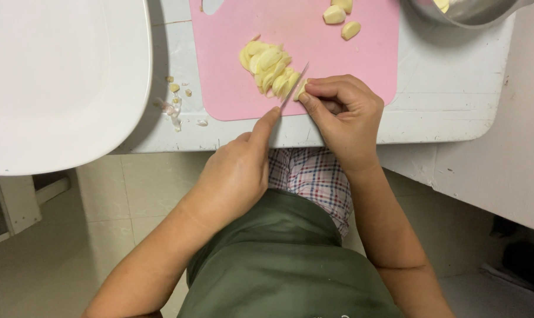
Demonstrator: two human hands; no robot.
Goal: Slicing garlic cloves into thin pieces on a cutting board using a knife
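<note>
Left hand (237,171) grips the knife (294,87) beside the garlic piece (301,89) pinched by right hand (343,115).

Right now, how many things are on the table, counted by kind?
Pink cutting board: 1
Knife: 1
Pile of garlic slices: 1
Whole peeled garlic cloves: 3
Clove being cut: 1
Metal bowl: 1
Total: 8

One head-worn camera looks straight down, close above the pink cutting board (237,70).
</note>
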